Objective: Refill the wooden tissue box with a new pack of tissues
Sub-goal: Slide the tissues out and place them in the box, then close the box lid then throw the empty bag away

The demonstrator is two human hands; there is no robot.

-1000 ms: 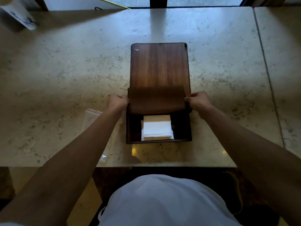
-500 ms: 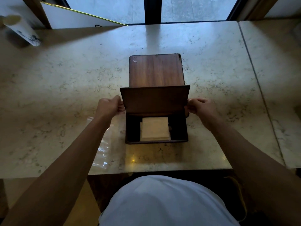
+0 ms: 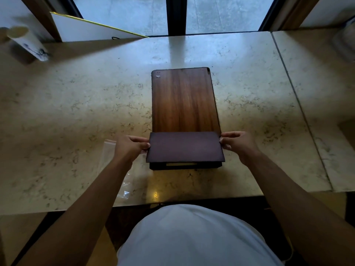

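The wooden tissue box (image 3: 184,98) lies flat on the marble counter (image 3: 76,116), long side pointing away from me. A dark hinged flap (image 3: 185,146) at its near end is folded down almost flat over the opening. My left hand (image 3: 130,147) pinches the flap's left edge and my right hand (image 3: 238,144) pinches its right edge. Only a thin pale strip of the tissue pack (image 3: 181,164) shows in the gap under the flap's near edge.
A clear empty plastic wrapper (image 3: 119,179) lies on the counter under my left forearm. A white cup with blue marks (image 3: 28,44) stands at the far left. A white board (image 3: 92,31) leans by the window. A seam (image 3: 299,108) splits the counter at right.
The flap has swung from raised to nearly flat over the opening, hiding most of the tissues. Both hands stayed on its edges, and the view tilted up toward the window.
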